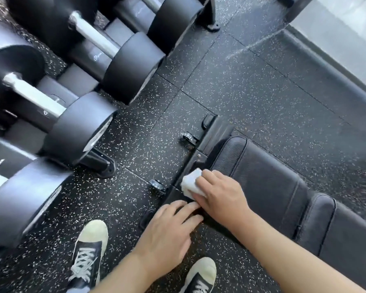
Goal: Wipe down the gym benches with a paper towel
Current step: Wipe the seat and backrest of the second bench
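Note:
A black padded gym bench runs from the centre toward the lower right. Its black metal base bar lies across its near end. My right hand presses a folded white paper towel against the end of the bench, where the pad meets the frame. My left hand rests flat beside it, fingers spread, fingertips on the frame just below the towel. It holds nothing.
A rack of large black dumbbells fills the left side, its foot bolted to the speckled rubber floor. My two shoes stand at the bottom. A glass wall with a dark base strip runs along the upper right.

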`<state>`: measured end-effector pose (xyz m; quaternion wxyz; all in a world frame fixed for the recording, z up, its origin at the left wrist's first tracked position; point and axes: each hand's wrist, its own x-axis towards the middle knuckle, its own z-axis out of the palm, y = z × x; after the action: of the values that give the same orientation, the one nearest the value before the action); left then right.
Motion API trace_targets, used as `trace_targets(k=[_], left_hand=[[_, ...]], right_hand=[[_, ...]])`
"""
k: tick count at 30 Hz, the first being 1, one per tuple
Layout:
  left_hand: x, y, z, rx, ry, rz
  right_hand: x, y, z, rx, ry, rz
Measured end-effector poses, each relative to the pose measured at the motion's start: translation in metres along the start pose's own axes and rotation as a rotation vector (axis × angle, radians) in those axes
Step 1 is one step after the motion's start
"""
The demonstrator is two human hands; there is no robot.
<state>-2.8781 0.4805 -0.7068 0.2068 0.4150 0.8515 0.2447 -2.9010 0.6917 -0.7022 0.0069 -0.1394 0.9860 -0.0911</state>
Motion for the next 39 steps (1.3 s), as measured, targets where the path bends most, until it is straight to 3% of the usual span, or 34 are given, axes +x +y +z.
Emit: trace_targets(k=[6,10,12,14,17,22,27,35,39], left_hand=[[0.03,-0.003,-0.013,0.045,-0.006,0.119],[0.078,0.005,-0.012,0.102,0.041,0.144],[0.104,0.015,-0.009,0.12,0.073,0.153],[0.131,0.025,-0.007,0.15,0.094,0.168],[0.173,0.039,-0.006,0.198,0.063,0.212],[0.227,0.067,0.01,0.474,-0.211,0.499],[0.253,0.067,0.023,0.495,-0.213,0.576],[0.258,0.069,0.027,0.445,-0.186,0.609],[0.258,0.069,0.028,0.441,-0.192,0.623]], right_hand=[[-0.092,0.06,-0.009,-0.086,0.109,0.122],[-0.096,0.133,-0.019,-0.109,0.219,0.789],[-0.085,0.149,-0.015,-0.074,0.25,0.99],[-0.082,0.139,-0.009,-0.055,0.338,0.956],[-0.107,0.094,-0.007,-0.041,0.367,0.731],[-0.191,0.036,0.004,0.09,0.253,0.52],[-0.224,0.055,0.01,0.132,0.322,0.717],[-0.136,0.152,-0.008,0.177,0.517,1.149],[-0.125,0.165,-0.007,0.139,0.552,1.217]])
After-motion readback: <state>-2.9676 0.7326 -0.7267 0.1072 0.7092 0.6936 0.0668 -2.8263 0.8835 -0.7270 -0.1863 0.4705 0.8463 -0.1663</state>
